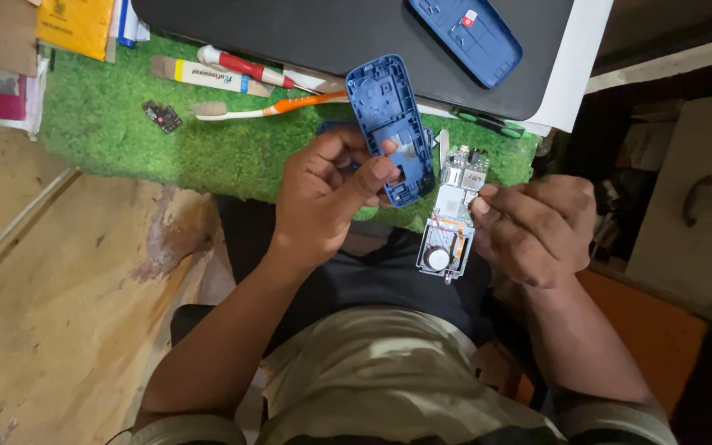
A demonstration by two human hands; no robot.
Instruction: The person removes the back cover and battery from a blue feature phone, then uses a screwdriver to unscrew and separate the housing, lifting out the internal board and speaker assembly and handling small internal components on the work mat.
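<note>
Green mat (125, 132) at 11 o'clock; our left hand (323, 198) grips blue phone shell (389, 124), right hand (537, 227) pinches circuit board (452, 218).

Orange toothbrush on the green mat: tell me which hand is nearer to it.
Left. The left hand, holding the blue phone shell, is just below the toothbrush; the right hand, holding the circuit board, is farther right.
</note>
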